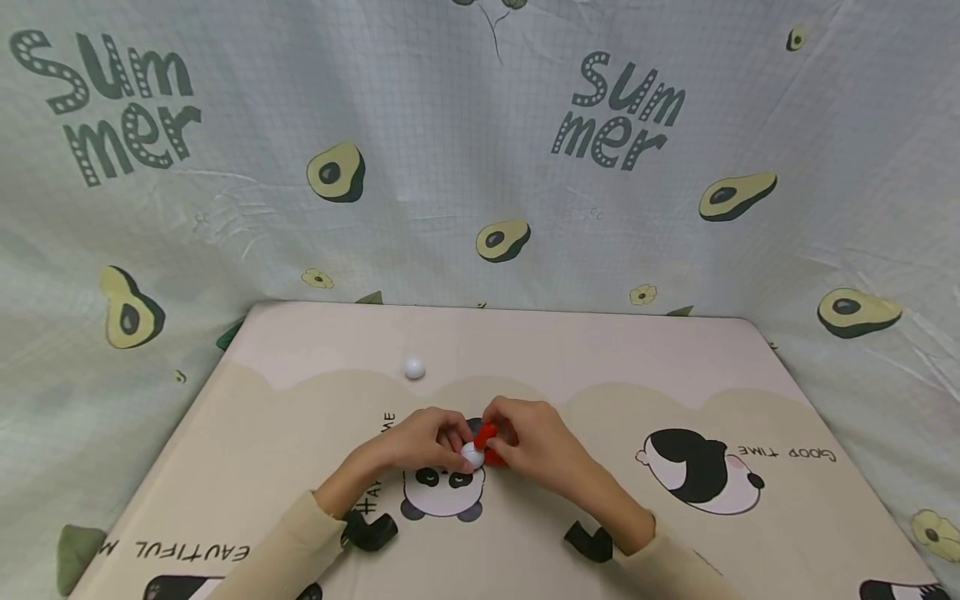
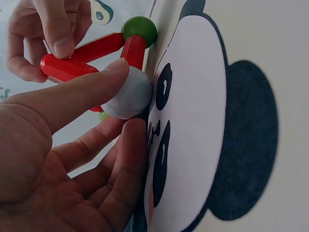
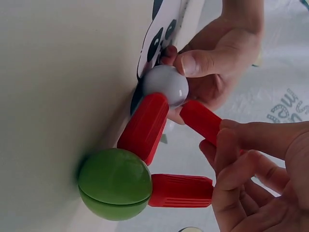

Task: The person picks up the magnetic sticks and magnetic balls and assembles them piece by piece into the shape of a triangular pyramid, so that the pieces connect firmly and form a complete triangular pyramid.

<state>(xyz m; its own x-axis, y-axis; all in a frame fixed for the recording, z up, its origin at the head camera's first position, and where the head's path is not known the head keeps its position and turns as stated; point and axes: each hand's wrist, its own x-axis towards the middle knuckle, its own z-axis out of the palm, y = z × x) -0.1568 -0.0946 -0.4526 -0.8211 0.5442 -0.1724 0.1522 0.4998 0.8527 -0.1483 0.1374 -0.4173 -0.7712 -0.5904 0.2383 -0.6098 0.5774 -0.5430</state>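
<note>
Between the thumb and fingers of my left hand (image 1: 427,439) is a white ball (image 2: 128,96), low over the panda print. My right hand (image 1: 542,442) pinches a red rod (image 3: 200,121) whose tip points at the white ball; whether the two touch I cannot tell. Another red rod (image 3: 145,128) runs from the white ball to a green ball (image 3: 115,183) close to the mat. From the green ball a further red rod (image 3: 181,190) sticks out, its far end at my right fingers. A second white ball (image 1: 414,368) lies apart, beyond my hands.
The mat (image 1: 300,467) has panda and dog prints with lettering. Behind and at both sides hangs a pale curtain (image 1: 427,100) printed with avocados. Dark straps (image 1: 367,532) sit at both wrists.
</note>
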